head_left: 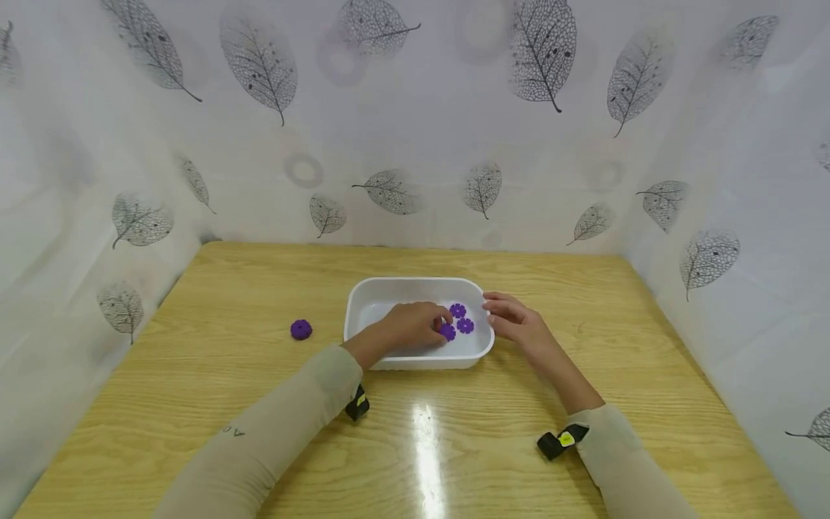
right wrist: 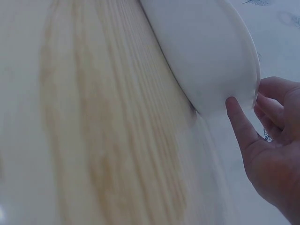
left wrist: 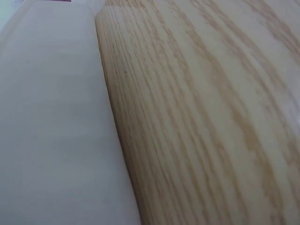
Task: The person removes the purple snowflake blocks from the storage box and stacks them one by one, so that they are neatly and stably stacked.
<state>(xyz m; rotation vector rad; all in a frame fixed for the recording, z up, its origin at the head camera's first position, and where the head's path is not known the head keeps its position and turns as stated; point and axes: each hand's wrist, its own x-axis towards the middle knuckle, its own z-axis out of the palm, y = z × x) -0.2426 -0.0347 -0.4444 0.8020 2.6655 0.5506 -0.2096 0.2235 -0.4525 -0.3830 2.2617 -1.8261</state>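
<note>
In the head view a white tray (head_left: 415, 363) holds several purple snowflake-shaped discs on its right side, among them an upper disc (head_left: 457, 311) and a lower one (head_left: 465, 326). My left hand (head_left: 415, 324) reaches into the tray, thumb and index finger curled about another purple disc (head_left: 447, 332). At the tray's right end, my right hand (head_left: 519, 324) touches the rim with its fingers extended. The right wrist view has that hand's thumb (right wrist: 239, 119) against the tray's outer wall (right wrist: 206, 61). The left wrist view shows only the tray's side (left wrist: 61, 117), without the hand.
A dark purple piece (head_left: 301, 329), apparently discs joined together, lies on the wooden table (head_left: 259, 281) left of the tray. Pale curtains with a leaf print (head_left: 389, 191) stand behind and on both sides. Black straps (head_left: 561, 441) circle the sleeves.
</note>
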